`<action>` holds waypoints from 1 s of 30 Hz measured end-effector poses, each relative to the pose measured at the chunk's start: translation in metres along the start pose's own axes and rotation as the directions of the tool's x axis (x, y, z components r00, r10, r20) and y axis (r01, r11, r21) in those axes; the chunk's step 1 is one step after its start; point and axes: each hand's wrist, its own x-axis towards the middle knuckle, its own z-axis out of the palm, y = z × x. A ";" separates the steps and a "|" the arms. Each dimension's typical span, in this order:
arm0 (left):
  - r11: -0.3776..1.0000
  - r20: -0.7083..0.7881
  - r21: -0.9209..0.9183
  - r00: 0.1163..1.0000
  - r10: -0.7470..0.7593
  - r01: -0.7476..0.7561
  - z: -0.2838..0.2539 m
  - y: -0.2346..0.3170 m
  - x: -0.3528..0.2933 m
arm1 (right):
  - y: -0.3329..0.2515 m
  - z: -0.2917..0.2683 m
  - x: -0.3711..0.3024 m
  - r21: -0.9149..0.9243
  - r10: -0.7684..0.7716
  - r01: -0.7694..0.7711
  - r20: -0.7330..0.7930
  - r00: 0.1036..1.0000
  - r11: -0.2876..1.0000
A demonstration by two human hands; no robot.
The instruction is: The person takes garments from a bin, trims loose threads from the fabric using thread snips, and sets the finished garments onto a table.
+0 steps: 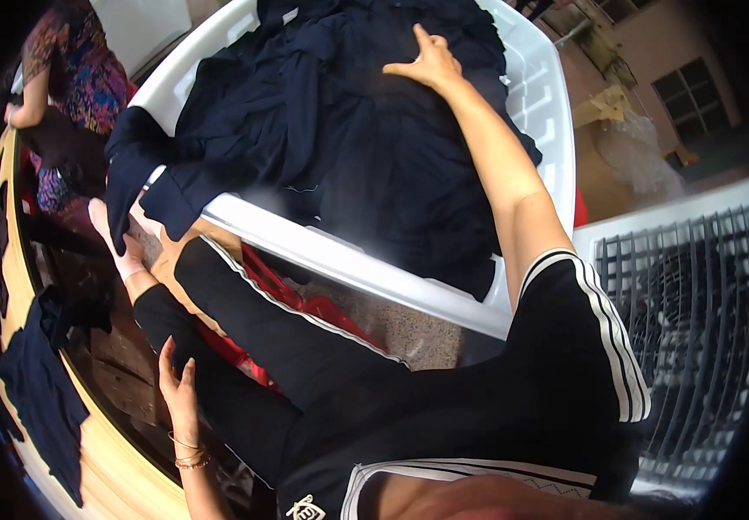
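A heap of dark navy garments (348, 121) fills a large white plastic bin (331, 247) in front of me. My right hand (431, 62) reaches over the heap, fingers spread, with nothing in it; whether it touches the cloth I cannot tell. One navy garment (188, 186) hangs over the bin's near left rim, down toward my feet. My left hand (179, 381), with bracelets at the wrist, is low on the left beside my leg. Its fingers are apart and it holds nothing.
A curved wooden table (101, 442) runs along the left, with a dark navy garment (41, 381) lying on it. Another person (75, 95) in a patterned top stands at the far left. On the right is a large fan (686, 338) with a grille. Clear plastic wrapping (638, 160) lies behind the bin.
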 end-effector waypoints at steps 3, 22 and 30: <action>0.994 -0.016 0.105 0.999 0.039 -0.037 0.012 0.004 -0.004 | 0.020 0.003 0.029 -0.013 0.154 -0.153 0.086 0.984 0.988; 0.874 -0.149 0.469 0.963 0.224 -0.131 0.040 -0.022 0.000 | 0.053 -0.008 -0.018 0.442 0.011 -0.101 0.202 0.979 0.891; 0.903 -0.198 0.386 0.940 0.279 -0.187 0.036 -0.026 0.003 | -0.024 -0.104 -0.147 0.785 -0.082 -0.175 0.276 0.958 0.595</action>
